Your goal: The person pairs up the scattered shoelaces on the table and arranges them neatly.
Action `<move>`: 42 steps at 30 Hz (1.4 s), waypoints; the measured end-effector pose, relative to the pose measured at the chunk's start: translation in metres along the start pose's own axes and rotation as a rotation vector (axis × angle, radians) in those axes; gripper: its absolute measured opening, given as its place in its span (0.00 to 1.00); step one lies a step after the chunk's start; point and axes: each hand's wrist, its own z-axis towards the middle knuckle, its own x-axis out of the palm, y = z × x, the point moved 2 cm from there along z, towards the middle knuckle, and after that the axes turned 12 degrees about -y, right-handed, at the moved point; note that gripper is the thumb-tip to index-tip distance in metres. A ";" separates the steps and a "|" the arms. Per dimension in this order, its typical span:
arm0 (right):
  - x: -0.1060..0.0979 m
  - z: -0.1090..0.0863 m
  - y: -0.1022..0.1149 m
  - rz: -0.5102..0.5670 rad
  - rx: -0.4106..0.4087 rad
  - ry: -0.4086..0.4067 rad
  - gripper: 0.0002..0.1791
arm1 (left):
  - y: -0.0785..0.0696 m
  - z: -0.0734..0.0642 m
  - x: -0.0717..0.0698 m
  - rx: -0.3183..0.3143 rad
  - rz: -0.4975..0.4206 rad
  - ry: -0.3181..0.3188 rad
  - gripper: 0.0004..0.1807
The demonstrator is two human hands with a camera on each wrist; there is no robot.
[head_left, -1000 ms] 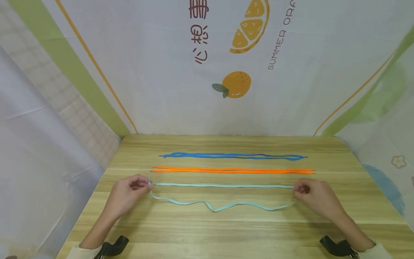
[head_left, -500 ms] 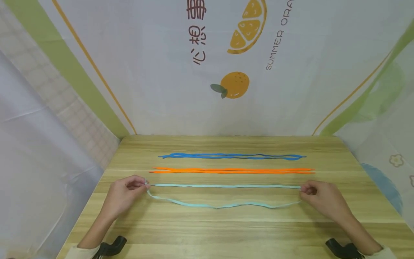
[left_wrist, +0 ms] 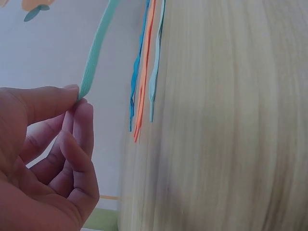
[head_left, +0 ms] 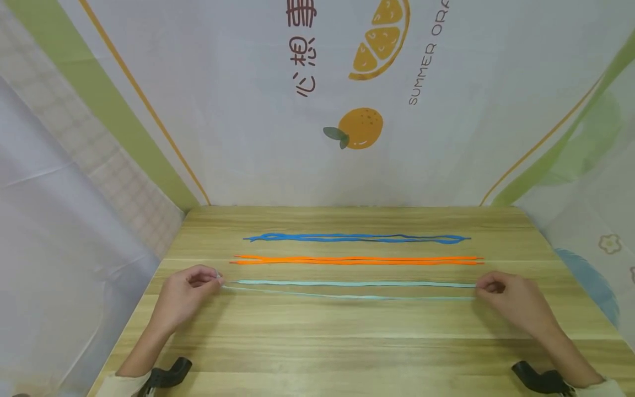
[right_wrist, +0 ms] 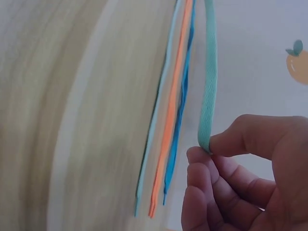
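A mint-green shoelace (head_left: pixel 342 296) stretches nearly straight between my two hands. My left hand (head_left: pixel 184 295) pinches its left end with thumb and fingertips. Its right end is pinched by my right hand (head_left: pixel 516 303). In the left wrist view the held lace rises from the thumb and fingertips of the left hand (left_wrist: pixel 53 149); the right wrist view shows the same grip at the right hand (right_wrist: pixel 245 173). Just beyond it, another mint-green shoelace (head_left: pixel 347 284) lies straight on the table; its right tip is hidden behind my right hand in the head view.
Farther back lie orange shoelaces (head_left: pixel 278 259), side by side, then blue shoelaces (head_left: pixel 278 237) with slightly wavy strands. All run left to right across the wooden table (head_left: pixel 317 353). A printed curtain (head_left: pixel 248 110) hangs behind the table and along its sides.
My right hand has moved right and my left hand slightly left. The held mint-green shoelace, sagging in waves before, is now pulled nearly straight between them.
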 end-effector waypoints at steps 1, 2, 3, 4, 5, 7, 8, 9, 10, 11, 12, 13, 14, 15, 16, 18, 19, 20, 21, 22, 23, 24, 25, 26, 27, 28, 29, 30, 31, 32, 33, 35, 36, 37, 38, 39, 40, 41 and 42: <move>-0.002 0.001 -0.002 0.003 0.009 -0.001 0.04 | 0.000 0.000 -0.001 0.000 0.003 -0.007 0.10; -0.004 0.001 -0.004 0.003 0.015 -0.004 0.04 | 0.000 0.001 -0.001 0.002 0.002 -0.012 0.10; -0.006 0.002 -0.005 0.004 0.020 -0.012 0.04 | 0.000 0.002 -0.001 0.003 0.002 -0.017 0.10; -0.008 0.002 -0.007 0.006 0.024 -0.020 0.05 | 0.000 0.002 -0.002 0.004 0.002 -0.021 0.10; -0.009 0.003 -0.009 0.009 0.030 -0.027 0.05 | 0.000 0.003 -0.002 0.004 0.001 -0.025 0.10; -0.013 0.003 -0.012 0.016 0.051 -0.032 0.06 | 0.000 0.004 -0.003 0.005 -0.002 -0.030 0.10; -0.014 0.002 -0.015 0.020 0.065 -0.033 0.07 | 0.000 0.005 -0.004 0.005 -0.007 -0.032 0.10; -0.016 0.002 -0.017 0.030 0.087 -0.027 0.08 | -0.001 0.005 -0.004 0.003 -0.007 -0.034 0.10; -0.017 0.002 -0.019 0.043 0.110 -0.017 0.10 | -0.001 0.005 -0.005 0.003 -0.008 -0.036 0.10; -0.019 0.002 -0.021 0.060 0.139 -0.001 0.12 | -0.001 0.005 -0.005 0.001 -0.010 -0.040 0.10; -0.019 0.001 -0.023 0.104 0.173 0.018 0.14 | -0.002 0.006 -0.006 0.000 -0.011 -0.042 0.10; -0.020 0.001 -0.026 0.156 0.206 0.037 0.16 | -0.002 0.006 -0.006 -0.001 -0.013 -0.046 0.10; -0.020 0.001 -0.028 0.213 0.234 0.049 0.17 | -0.002 0.006 -0.006 -0.006 -0.019 -0.047 0.11; -0.020 0.001 -0.030 0.272 0.262 0.061 0.18 | -0.002 0.006 -0.006 -0.008 -0.022 -0.049 0.11; -0.019 0.001 -0.032 0.339 0.286 0.067 0.17 | -0.002 0.005 -0.006 -0.011 -0.025 -0.052 0.11; -0.018 0.000 -0.036 0.507 0.343 0.081 0.14 | -0.002 0.004 -0.006 -0.016 -0.035 -0.054 0.11; -0.017 0.000 -0.038 0.588 0.365 0.081 0.11 | -0.002 0.004 -0.006 -0.019 -0.045 -0.054 0.12; -0.017 0.001 -0.039 0.672 0.390 0.076 0.10 | -0.002 0.004 -0.006 -0.024 -0.054 -0.052 0.12; -0.016 0.001 -0.040 0.754 0.414 0.072 0.09 | -0.002 0.003 -0.006 -0.024 -0.061 -0.051 0.13; -0.016 0.001 -0.041 0.834 0.435 0.067 0.11 | -0.002 0.003 -0.006 -0.028 -0.068 -0.049 0.13; -0.016 0.001 -0.042 0.906 0.453 0.063 0.13 | -0.002 0.003 -0.006 -0.030 -0.073 -0.046 0.13; -0.016 0.001 -0.043 0.963 0.464 0.057 0.14 | -0.002 0.002 -0.006 -0.031 -0.077 -0.041 0.14; -0.017 0.000 -0.043 1.011 0.474 0.049 0.16 | -0.002 0.002 -0.006 -0.031 -0.077 -0.039 0.14; -0.017 0.000 -0.043 1.043 0.483 0.040 0.17 | -0.002 0.002 -0.006 -0.030 -0.073 -0.036 0.15; -0.017 0.000 -0.044 1.065 0.487 0.034 0.17 | -0.002 0.002 -0.007 -0.028 -0.067 -0.034 0.15; -0.017 -0.001 -0.045 1.082 0.493 0.024 0.18 | -0.002 0.002 -0.007 -0.026 -0.060 -0.031 0.15; -0.017 -0.001 -0.046 1.095 0.499 0.014 0.18 | -0.002 0.002 -0.008 -0.023 -0.048 -0.028 0.16; -0.017 -0.001 -0.047 1.106 0.508 0.002 0.17 | -0.001 0.002 -0.008 -0.022 -0.038 -0.027 0.16; -0.017 -0.001 -0.048 1.114 0.515 -0.009 0.17 | -0.001 0.002 -0.009 -0.021 -0.026 -0.026 0.16; -0.017 -0.001 -0.049 1.117 0.521 -0.020 0.17 | 0.000 0.002 -0.009 -0.021 -0.016 -0.023 0.16; -0.017 -0.001 -0.050 1.115 0.523 -0.029 0.17 | 0.000 0.003 -0.010 -0.020 -0.004 -0.020 0.16; -0.017 -0.002 -0.052 1.095 0.524 -0.043 0.17 | 0.002 0.003 -0.011 -0.023 0.014 -0.011 0.16; -0.017 -0.002 -0.053 1.078 0.525 -0.053 0.16 | 0.002 0.003 -0.011 -0.023 0.022 -0.006 0.15; -0.018 -0.002 -0.053 1.065 0.523 -0.061 0.17 | 0.003 0.003 -0.012 -0.024 0.028 -0.001 0.15; -0.018 -0.003 -0.054 1.049 0.523 -0.068 0.16 | 0.004 0.003 -0.012 -0.026 0.030 0.005 0.15; -0.019 -0.003 -0.055 1.035 0.526 -0.075 0.16 | 0.004 0.004 -0.013 -0.027 0.033 0.009 0.15; -0.019 -0.003 -0.055 1.023 0.532 -0.083 0.15 | 0.004 0.004 -0.014 -0.030 0.034 0.013 0.15; -0.020 -0.004 -0.056 1.012 0.539 -0.092 0.14 | 0.005 0.004 -0.014 -0.032 0.034 0.018 0.15; -0.021 -0.004 -0.056 1.003 0.545 -0.099 0.13 | 0.005 0.004 -0.015 -0.034 0.035 0.019 0.16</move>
